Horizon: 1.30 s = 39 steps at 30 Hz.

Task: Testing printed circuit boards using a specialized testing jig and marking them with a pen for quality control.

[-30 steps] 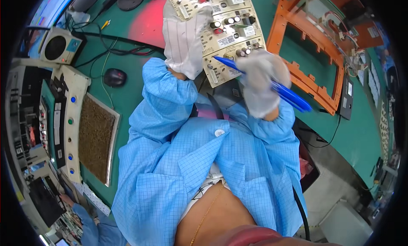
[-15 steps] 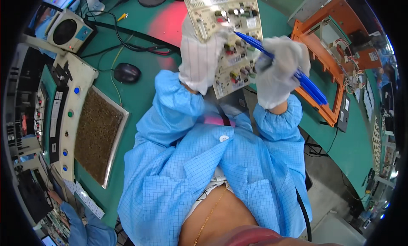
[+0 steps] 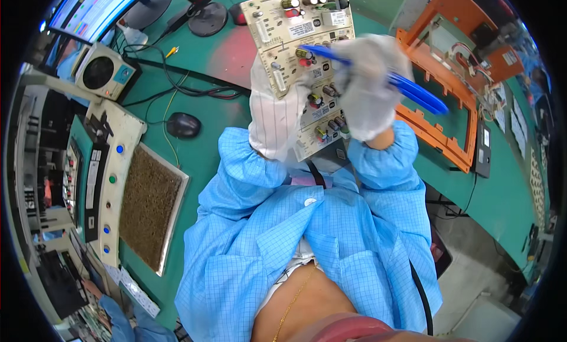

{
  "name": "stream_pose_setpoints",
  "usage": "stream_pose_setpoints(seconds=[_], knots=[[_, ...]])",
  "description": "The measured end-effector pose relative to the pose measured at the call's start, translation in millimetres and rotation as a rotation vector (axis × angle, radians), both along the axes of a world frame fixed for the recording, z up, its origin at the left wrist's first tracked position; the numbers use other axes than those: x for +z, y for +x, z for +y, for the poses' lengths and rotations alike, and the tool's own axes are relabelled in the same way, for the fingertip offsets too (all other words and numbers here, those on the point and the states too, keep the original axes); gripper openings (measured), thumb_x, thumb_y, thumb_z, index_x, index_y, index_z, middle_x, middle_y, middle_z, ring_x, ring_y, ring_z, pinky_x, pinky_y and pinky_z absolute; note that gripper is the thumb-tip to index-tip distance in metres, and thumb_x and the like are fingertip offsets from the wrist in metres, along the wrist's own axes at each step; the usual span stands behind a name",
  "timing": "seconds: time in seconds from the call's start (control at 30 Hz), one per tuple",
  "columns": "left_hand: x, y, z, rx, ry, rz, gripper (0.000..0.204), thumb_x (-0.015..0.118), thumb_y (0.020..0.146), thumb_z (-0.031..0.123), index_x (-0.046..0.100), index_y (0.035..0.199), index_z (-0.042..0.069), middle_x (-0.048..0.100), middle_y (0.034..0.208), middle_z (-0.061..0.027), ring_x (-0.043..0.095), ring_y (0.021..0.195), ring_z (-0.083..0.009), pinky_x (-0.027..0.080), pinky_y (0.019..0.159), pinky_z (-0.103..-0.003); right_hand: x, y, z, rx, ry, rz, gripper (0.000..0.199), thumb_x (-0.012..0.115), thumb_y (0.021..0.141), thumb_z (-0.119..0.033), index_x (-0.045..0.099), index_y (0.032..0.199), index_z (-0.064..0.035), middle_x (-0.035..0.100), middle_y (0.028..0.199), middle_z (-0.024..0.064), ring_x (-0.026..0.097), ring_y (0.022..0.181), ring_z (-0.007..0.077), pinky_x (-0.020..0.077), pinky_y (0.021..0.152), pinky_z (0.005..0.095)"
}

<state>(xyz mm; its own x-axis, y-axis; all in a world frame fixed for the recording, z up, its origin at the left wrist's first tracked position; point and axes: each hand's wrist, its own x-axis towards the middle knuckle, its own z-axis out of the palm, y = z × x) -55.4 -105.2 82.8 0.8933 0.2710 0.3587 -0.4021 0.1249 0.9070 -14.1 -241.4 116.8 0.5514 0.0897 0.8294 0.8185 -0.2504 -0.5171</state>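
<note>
Both my hands wear white gloves. My left hand [image 3: 276, 108] is closed on the left edge of a pale circuit board panel [image 3: 307, 33], which is tilted in front of my chest. The panel carries repeated blocks of capacitors, red and green parts and white labels. My right hand [image 3: 373, 85], blurred by motion, is closed around a long blue pointed tool [image 3: 416, 94] whose exact kind I cannot make out. Its tip lies over a capacitor on the panel's upper middle; whether it touches is unclear. The rear end sticks out to the right of my hand.
To the right stands an orange frame fixture [image 3: 440, 129] with wires. A black mouse [image 3: 183, 124], cables and a speaker-like box [image 3: 100, 71] are on the left. Nearer lies a brown-matted tray [image 3: 150, 209] beside a button panel [image 3: 112, 179]. A co-worker's blue sleeve [image 3: 118, 318] shows lower left.
The whole view has shifted, so the bench appears lower. My right hand and the blue tool have moved left and up across the panel, the tip reaching farther over it. My left hand keeps its grip.
</note>
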Motion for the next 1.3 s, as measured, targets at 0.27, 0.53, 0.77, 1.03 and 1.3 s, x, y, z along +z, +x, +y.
stream_pose_setpoints(seconds=[0.27, 0.53, 0.77, 1.03, 1.3], knots=[[13.6, 33.3, -44.9, -0.151, 0.225, -0.269, 0.062, 0.057, 0.082, 0.007, 0.028, 0.137, 0.0, 0.059, 0.11, -0.0153, 0.06, 0.088, -0.0206, 0.051, 0.073, -0.03, -16.2, -25.8, -108.7, 0.126, 0.176, 0.471, 0.031, 0.051, 0.09, -0.005, 0.052, 0.118, 0.0069, 0.058, 0.092, 0.0029, 0.053, 0.076, 0.0055, 0.0442, 0.069, 0.0176], [-18.0, 79.9, -84.4, -0.175, 0.621, -0.446, 0.078, 0.068, 0.082, 0.033, 0.03, 0.14, -0.003, 0.045, 0.133, -0.0275, 0.042, 0.126, -0.0359, 0.037, 0.102, -0.041, -2.7, -28.0, -233.4, -0.553, -1.075, -0.316, 0.036, 0.053, 0.083, -0.01, 0.058, 0.119, -0.0089, 0.064, 0.111, 0.0153, 0.067, 0.087, 0.0239, 0.0538, 0.074, 0.0327], [-27.8, 78.6, -132.2, -0.299, 1.205, -0.703, 0.047, 0.072, 0.075, 0.027, 0.058, 0.111, 0.0, 0.06, 0.113, -0.0175, 0.055, 0.11, -0.0363, 0.041, 0.099, -0.045, -48.8, -12.6, -238.9, -0.51, -1.107, -0.015, 0.041, 0.059, 0.081, -0.02, 0.054, 0.122, -0.0135, 0.065, 0.105, 0.0131, 0.063, 0.099, 0.0269, 0.0512, 0.086, 0.0346], [-3.4, 78.7, -136.8, -0.418, 1.367, -0.65, 0.038, 0.069, 0.075, 0.03, 0.062, 0.102, 0.004, 0.062, 0.106, -0.0135, 0.057, 0.102, -0.031, 0.047, 0.091, -0.038, -17.4, 40.5, -318.1, -0.331, -0.188, -0.108, 0.025, 0.046, 0.089, -0.004, 0.058, 0.109, 0.0058, 0.061, 0.082, 0.0126, 0.058, 0.071, 0.0198, 0.0461, 0.061, 0.0316], [11.5, 59.2, -76.9, -0.215, 1.259, -0.782, 0.052, 0.074, 0.069, 0.021, 0.056, 0.116, 0.008, 0.056, 0.121, -0.014, 0.056, 0.111, -0.0315, 0.04, 0.101, -0.047, 166.9, 203.2, -280.3, -0.422, 0.195, 0.482, 0.032, 0.049, 0.092, -0.015, 0.054, 0.119, 0.0005, 0.063, 0.099, 0.014, 0.06, 0.082, 0.0214, 0.0491, 0.071, 0.0321]])
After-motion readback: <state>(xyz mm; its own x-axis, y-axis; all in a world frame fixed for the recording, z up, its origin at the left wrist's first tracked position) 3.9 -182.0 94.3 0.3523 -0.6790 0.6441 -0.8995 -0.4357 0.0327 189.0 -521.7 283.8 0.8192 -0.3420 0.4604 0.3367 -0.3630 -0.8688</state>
